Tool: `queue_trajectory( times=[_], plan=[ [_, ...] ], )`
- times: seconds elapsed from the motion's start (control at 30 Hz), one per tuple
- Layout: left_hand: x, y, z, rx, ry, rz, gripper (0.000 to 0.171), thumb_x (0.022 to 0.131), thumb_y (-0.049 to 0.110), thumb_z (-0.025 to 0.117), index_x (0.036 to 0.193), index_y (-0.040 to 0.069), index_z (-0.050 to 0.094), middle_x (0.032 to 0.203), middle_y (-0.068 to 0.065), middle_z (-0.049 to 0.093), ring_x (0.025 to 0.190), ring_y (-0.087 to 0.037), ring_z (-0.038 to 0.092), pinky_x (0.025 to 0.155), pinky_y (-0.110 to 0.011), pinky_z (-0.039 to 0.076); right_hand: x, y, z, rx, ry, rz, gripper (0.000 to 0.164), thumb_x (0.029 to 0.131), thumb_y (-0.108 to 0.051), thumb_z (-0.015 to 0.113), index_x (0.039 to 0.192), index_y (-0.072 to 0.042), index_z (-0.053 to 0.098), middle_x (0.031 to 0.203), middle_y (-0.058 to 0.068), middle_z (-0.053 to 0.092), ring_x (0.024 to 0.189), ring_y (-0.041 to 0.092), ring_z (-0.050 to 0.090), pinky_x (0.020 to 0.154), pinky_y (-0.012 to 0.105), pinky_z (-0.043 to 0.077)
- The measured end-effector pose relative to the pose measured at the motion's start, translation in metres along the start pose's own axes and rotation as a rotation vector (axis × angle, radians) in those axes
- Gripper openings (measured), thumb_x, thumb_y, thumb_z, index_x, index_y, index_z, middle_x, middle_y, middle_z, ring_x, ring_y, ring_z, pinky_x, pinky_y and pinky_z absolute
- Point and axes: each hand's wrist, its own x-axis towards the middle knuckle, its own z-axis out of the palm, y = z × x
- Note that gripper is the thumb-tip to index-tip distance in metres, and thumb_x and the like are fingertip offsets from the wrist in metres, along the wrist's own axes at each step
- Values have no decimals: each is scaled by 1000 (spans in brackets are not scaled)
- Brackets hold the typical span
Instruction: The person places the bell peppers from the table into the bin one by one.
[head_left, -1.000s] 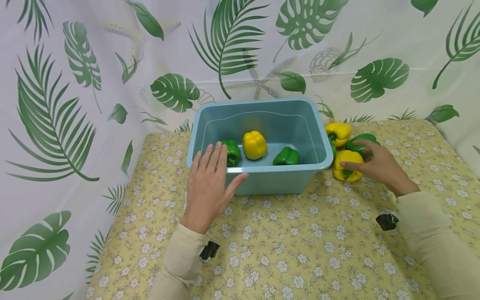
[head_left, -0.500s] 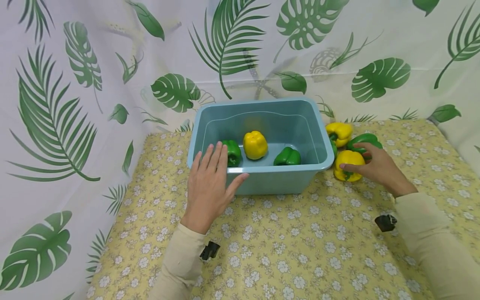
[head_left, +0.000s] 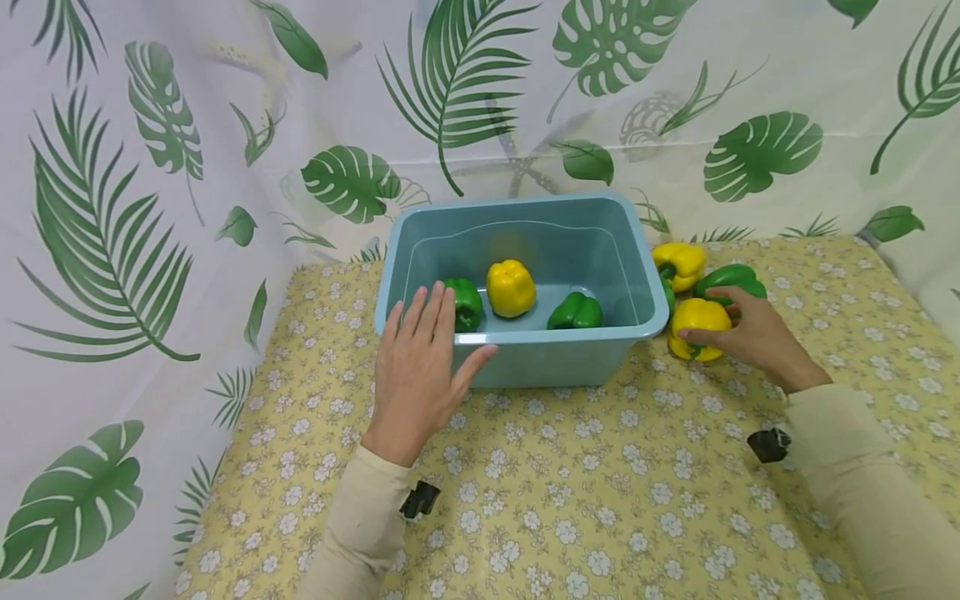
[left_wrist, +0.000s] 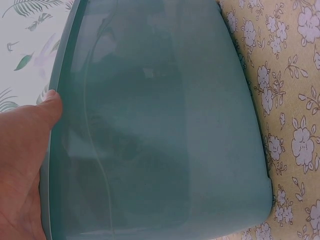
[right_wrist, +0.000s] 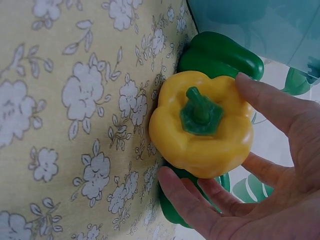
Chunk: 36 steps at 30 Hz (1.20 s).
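My left hand rests over the near rim of a blue plastic bin, its fingers straight; the left wrist view shows the thumb along that rim. To the right of the bin, my right hand holds a yellow bell pepper, stem facing the right wrist camera, thumb on one side and fingers around the other. Beyond it lie a green bell pepper and another yellow bell pepper. A further green one shows beside the bin, mostly hidden in the head view.
Inside the bin are a yellow pepper, a green pepper and another green pepper partly behind the left hand. A yellow floral cloth covers the table. A leaf-patterned curtain stands behind and at the left.
My right hand has closed in slightly, its thumb and fingers coming around the near yellow bell pepper. The left hand stays on the bin's rim.
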Motion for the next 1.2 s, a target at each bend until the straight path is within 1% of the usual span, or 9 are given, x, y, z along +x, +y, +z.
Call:
queue_trajectory(
  times=[0.17, 0.33, 0.53, 0.73, 0.9, 1.07, 1.2],
  plan=[
    [0, 0, 0, 6, -3, 1, 87, 99, 63, 51, 157, 0, 34, 159, -17, 37, 148, -32, 34, 125, -48, 17, 2, 2, 1, 9, -16, 17, 104, 92, -52, 71, 159, 6, 17, 148, 45, 29, 128, 57, 41, 94, 64, 49],
    [0, 0, 0, 3, 6, 2, 87, 98, 62, 53, 156, 0, 36, 159, -17, 38, 148, -32, 35, 124, -48, 18, 4, 5, 3, -5, -8, 31, 105, 91, -52, 73, 158, 7, 18, 150, 44, 27, 128, 56, 39, 97, 67, 45],
    [0, 0, 0, -3, 4, -2, 87, 98, 62, 53, 156, 0, 35, 159, -17, 38, 148, -31, 34, 125, -47, 17, 5, 7, 8, 4, 6, 19, 106, 91, -49, 74, 158, 8, 15, 149, 41, 30, 123, 52, 43, 94, 64, 46],
    [1, -1, 1, 13, 0, -4, 87, 98, 63, 52, 156, 0, 36, 159, -16, 38, 148, -31, 34, 124, -48, 18, 7, 9, 11, 21, 4, 19, 111, 89, -49, 75, 160, 6, 10, 149, 41, 29, 123, 52, 44, 93, 64, 46],
    [1, 0, 1, 10, -1, -6, 87, 98, 63, 53, 156, 0, 36, 159, -16, 38, 148, -31, 34, 124, -48, 18, 7, 9, 14, 22, 14, 13, 110, 90, -45, 77, 160, 6, 9, 149, 42, 30, 121, 52, 45, 90, 62, 47],
    [1, 0, 1, 8, -10, -10, 87, 98, 63, 52, 157, 0, 35, 159, -16, 38, 148, -31, 34, 125, -47, 17, 6, 8, 17, 42, 23, 10, 110, 90, -42, 77, 159, 6, 7, 148, 42, 30, 122, 53, 43, 90, 64, 46],
    [1, 0, 0, 10, 0, -7, 87, 98, 63, 53, 155, 0, 37, 159, -16, 39, 148, -31, 35, 124, -47, 18, 7, 9, 20, 53, 34, 0, 109, 90, -40, 78, 159, 6, 7, 147, 42, 29, 123, 53, 42, 92, 66, 45]
  ],
)
